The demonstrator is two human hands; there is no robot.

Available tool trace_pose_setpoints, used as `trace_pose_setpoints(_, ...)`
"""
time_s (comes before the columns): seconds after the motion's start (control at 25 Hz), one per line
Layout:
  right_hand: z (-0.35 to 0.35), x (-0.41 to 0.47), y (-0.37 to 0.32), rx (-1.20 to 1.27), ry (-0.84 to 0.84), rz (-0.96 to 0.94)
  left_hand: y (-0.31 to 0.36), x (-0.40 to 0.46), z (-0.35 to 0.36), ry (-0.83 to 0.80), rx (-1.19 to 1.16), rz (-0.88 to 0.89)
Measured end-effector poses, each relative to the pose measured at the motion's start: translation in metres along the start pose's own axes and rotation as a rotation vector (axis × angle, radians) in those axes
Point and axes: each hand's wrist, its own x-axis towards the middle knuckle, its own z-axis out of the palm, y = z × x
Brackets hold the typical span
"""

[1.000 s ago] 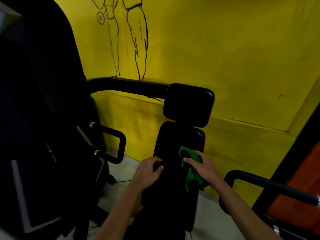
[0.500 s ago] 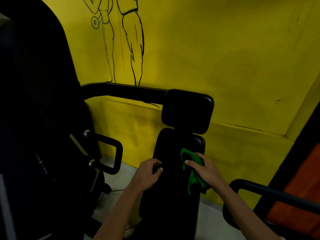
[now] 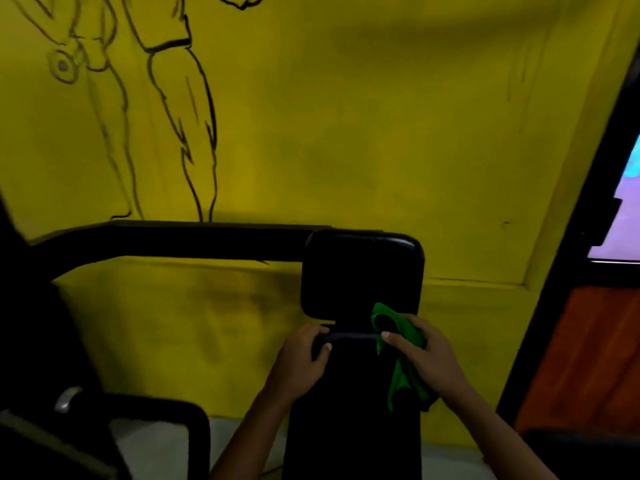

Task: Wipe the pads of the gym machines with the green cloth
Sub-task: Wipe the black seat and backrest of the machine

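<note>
Green cloth (image 3: 398,358) bunched in the right hand (image 3: 420,358) wipes the back pad's (image 3: 353,403) top; left hand (image 3: 301,358) grips its edge (headrest pad (image 3: 360,271) likely next).

Both hands reach forward — left hand (image 3: 304,355) curled, right hand (image 3: 420,358) gripping.

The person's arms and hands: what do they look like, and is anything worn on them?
Both forearms are bare as far as the frame shows: no sleeves, gloves, watch or bracelet are visible. The left hand and the right hand show no rings, and the fingernails look short and plain. The dim light hides finer detail.
</note>
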Motion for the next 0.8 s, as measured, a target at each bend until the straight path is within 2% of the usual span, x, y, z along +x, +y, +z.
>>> trace_pose_setpoints(0.16,0.030,0.045,-0.035,-0.235,0.250,-0.115,-0.022,0.049,-0.019,0.002,0.033,0.190)
trace_pose_setpoints(0.32,0.028,0.071,-0.054,-0.490,0.540,-0.218,-0.008,0.083,-0.032,0.020,0.150,0.351)
trace_pose_setpoints(0.44,0.017,0.097,-0.054,-0.633,0.698,-0.283,-0.006,0.118,-0.031,0.059,0.372,0.526)
trace_pose_setpoints(0.52,0.010,0.116,-0.042,-0.776,0.712,-0.285,-0.009,0.139,-0.029,0.110,0.539,0.566)
trace_pose_setpoints(0.68,0.011,0.126,0.004,-1.204,0.704,-0.323,-0.023,0.162,-0.023,0.229,0.632,0.621)
trace_pose_setpoints(0.8,0.038,0.094,0.062,-1.193,0.683,-0.321,-0.031,0.168,-0.015,0.320,0.627,0.681)
